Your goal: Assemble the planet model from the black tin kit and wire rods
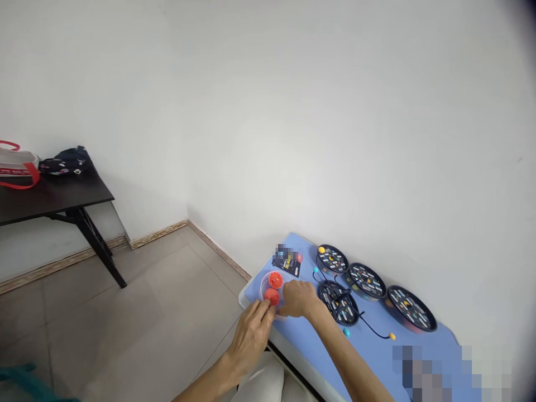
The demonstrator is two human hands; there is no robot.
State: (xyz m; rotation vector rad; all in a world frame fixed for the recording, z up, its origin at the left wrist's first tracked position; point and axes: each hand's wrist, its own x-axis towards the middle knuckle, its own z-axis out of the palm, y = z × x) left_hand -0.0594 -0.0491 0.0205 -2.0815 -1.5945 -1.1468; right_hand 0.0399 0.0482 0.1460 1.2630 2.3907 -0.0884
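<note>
On the blue table [310, 340] a clear round container [263, 286] holds two red pieces, one [275, 280] behind the other [272, 296]. My left hand [251, 328] is at the container's near side, its fingertips against the nearer red piece. At the right rim is my right hand [298, 298], fingers curled down; what they hold, if anything, is hidden. Close behind the container lies a dark printed card [287, 261].
Several dark round discs with printed labels, such as the rightmost one [411, 308], stand along the wall. A stand with thin black arms and coloured balls [392, 336] is nearer. A black table [62, 192] at left bears bags [65, 162].
</note>
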